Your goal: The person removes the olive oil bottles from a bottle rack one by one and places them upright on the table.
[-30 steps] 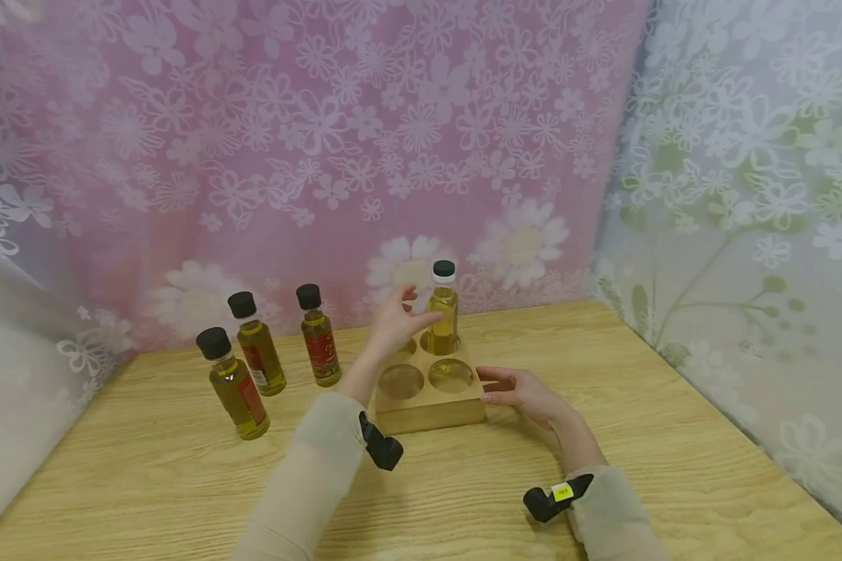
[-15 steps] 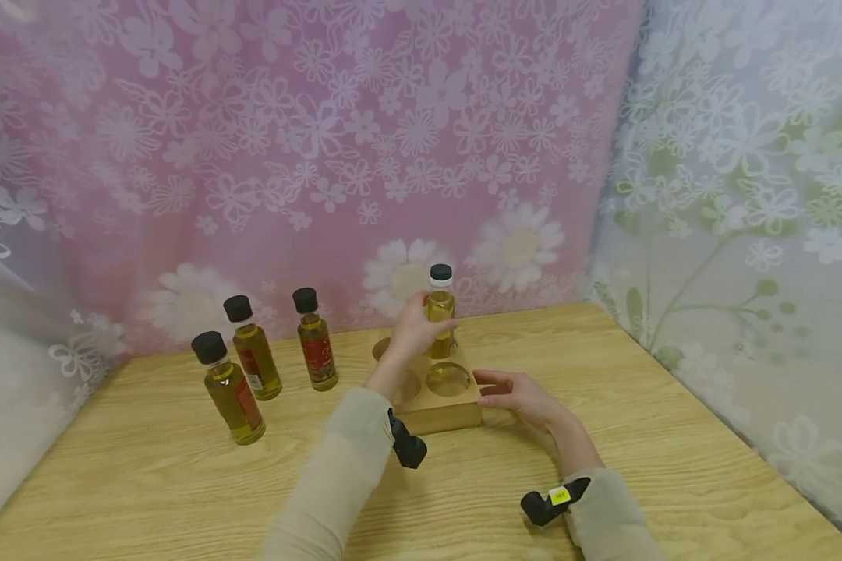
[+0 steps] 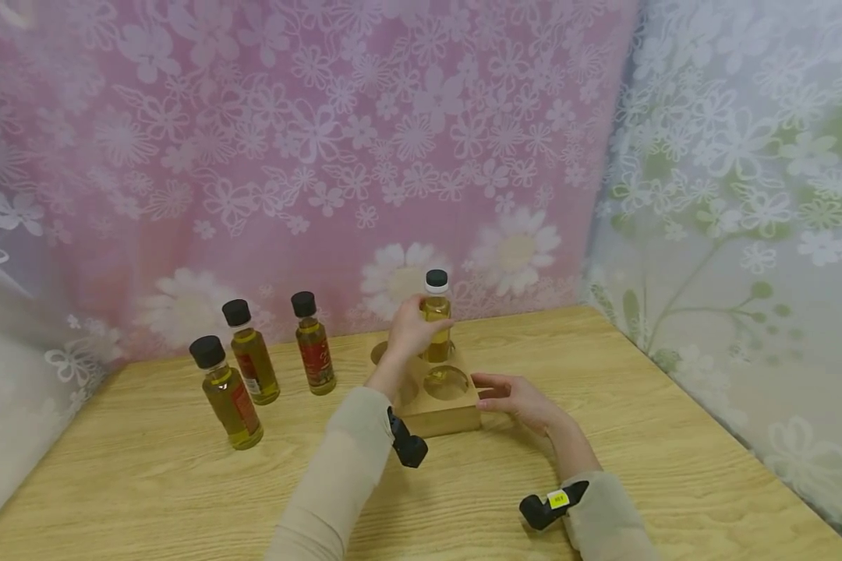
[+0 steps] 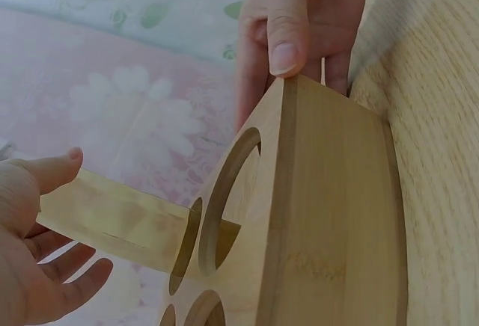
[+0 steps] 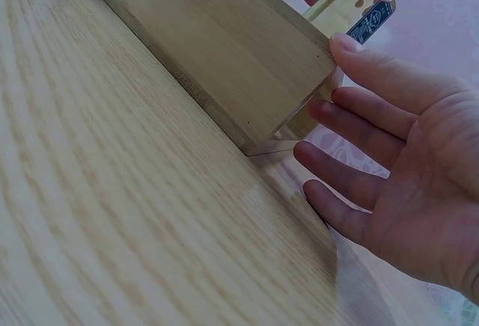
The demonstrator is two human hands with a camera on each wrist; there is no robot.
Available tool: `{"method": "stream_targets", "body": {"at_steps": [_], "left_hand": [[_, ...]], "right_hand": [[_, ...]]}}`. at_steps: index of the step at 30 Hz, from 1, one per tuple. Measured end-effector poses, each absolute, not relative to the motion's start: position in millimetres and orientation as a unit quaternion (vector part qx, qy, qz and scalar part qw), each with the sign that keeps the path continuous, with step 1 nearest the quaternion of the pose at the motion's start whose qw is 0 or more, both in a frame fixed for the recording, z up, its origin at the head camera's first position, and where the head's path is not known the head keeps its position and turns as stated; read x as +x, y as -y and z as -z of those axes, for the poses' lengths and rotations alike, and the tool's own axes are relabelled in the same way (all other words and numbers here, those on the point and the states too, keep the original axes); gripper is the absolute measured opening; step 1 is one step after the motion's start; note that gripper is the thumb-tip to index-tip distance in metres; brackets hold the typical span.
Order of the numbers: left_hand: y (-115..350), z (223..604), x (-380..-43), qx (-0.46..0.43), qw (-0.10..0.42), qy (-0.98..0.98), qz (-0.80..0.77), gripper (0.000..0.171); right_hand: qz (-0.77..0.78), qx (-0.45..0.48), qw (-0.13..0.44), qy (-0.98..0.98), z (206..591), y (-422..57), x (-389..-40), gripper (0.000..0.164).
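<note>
A clear bottle of yellow oil with a dark green cap stands upright in the back right hole of a wooden bottle holder. My left hand holds this bottle, thumb on the near side and fingers round the left. In the left wrist view, the bottle passes between the thumb and fingers. My right hand rests against the holder's right side. In the right wrist view, its thumb touches the holder's corner, and the nearly straight fingers lie beside the wall. The bottle's base is hidden in the hole.
Three dark-capped oil bottles with red labels stand left of the holder: a front one, one behind it and one nearer the holder. Flowered curtains hang behind the wooden table and along its sides.
My left hand has moved right and closed round the clear bottle, which stays in its hole. The right hand keeps its place at the holder. The whole view has shifted slightly.
</note>
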State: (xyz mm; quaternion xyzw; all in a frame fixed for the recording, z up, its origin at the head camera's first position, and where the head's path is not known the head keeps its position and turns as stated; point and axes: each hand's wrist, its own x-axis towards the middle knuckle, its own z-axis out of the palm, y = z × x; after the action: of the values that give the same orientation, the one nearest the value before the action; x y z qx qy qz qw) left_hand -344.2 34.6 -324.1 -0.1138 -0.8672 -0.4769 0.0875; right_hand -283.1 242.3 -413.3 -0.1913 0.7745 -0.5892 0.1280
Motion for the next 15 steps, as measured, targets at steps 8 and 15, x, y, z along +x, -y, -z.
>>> {"method": "stream_targets", "body": {"at_steps": [8, 15], "left_hand": [[-28.8, 320.4, -339.9, -0.119, 0.135, 0.858, 0.481, 0.060], [-24.6, 298.4, -330.1, -0.131, 0.200, 0.845, 0.478, 0.059]], "right_hand": [[0.594, -0.189, 0.133, -0.771, 413.1, -241.2, -282.0, 0.065], [0.592, -0.193, 0.132, -0.772, 412.4, -240.9, -284.0, 0.065]]}}
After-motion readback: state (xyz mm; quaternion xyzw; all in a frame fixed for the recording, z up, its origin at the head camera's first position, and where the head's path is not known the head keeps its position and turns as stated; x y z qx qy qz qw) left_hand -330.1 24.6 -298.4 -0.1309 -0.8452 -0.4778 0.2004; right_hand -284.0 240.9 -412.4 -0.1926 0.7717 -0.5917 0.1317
